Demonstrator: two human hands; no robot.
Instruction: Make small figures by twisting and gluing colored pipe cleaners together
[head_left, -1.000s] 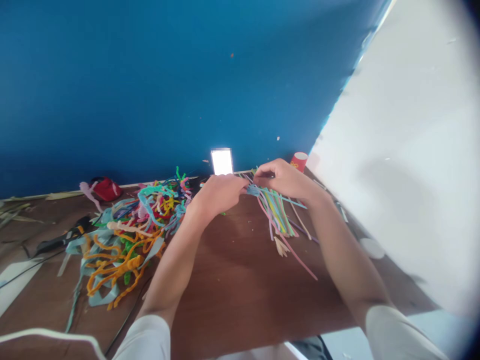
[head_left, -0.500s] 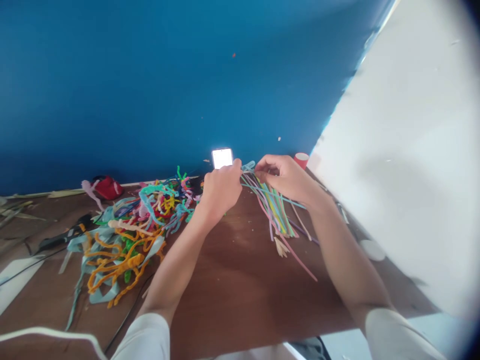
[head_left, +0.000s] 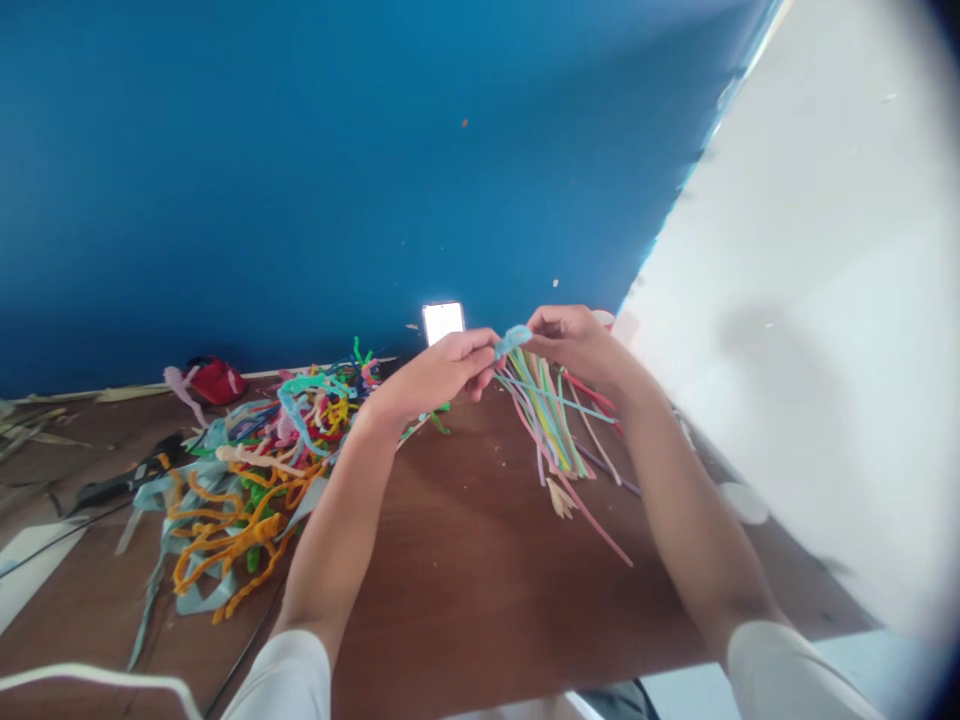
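A light blue pipe cleaner (head_left: 516, 340), bent into a small loop, shows between my two hands. My left hand (head_left: 456, 366) is closed, pinching the loop's left end between thumb and fingers. At the loop's other side, my right hand (head_left: 574, 338) has its fingers curled together at the pipe cleaner; its fingertips are partly hidden. Below both hands a fan of straight pastel pipe cleaners (head_left: 551, 425) lies on the brown table (head_left: 465, 580). Red pipe cleaners (head_left: 589, 388) show under my right hand.
A tangled heap of coloured pipe cleaners (head_left: 255, 470) covers the left side, beside a black glue-gun-like tool (head_left: 112, 487). A lit phone (head_left: 442, 322) leans at the blue wall (head_left: 337, 180). A red pouch (head_left: 216, 380) and a white disc (head_left: 744, 503) lie farther out.
My left hand has turned, its fingers now pointing right, and the blue loop shows more clearly between my hands. Red pipe cleaners have come into view beneath my right hand.
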